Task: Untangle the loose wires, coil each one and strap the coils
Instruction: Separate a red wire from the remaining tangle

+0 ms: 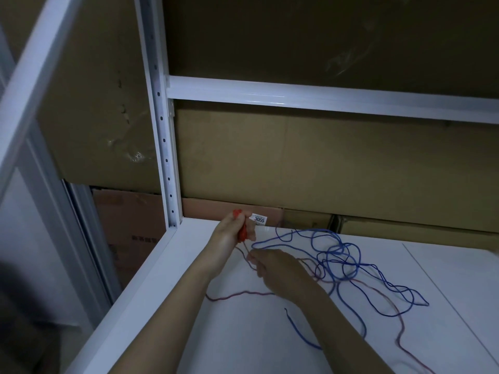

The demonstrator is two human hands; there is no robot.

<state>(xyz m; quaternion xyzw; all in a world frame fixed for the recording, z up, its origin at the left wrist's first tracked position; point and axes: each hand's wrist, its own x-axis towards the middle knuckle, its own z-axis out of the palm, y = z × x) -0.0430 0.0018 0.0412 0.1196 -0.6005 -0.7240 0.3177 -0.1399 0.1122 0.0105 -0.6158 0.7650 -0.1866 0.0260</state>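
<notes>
- Left hand [234, 230] grips red wire [243, 294] coil near shelf's [189, 306] far-left corner.
- Right hand [272, 268] pinches the red strand.
- Risk: pulling tightens blue wire [343, 255] tangle.

Two bare forearms; no sleeves

The red wire [399, 314] runs off the bottom right edge. The right hand [280, 268] hides its fingertips and part of the wire. Small print above "3055" on the tag [258, 219] is unreadable.
</notes>
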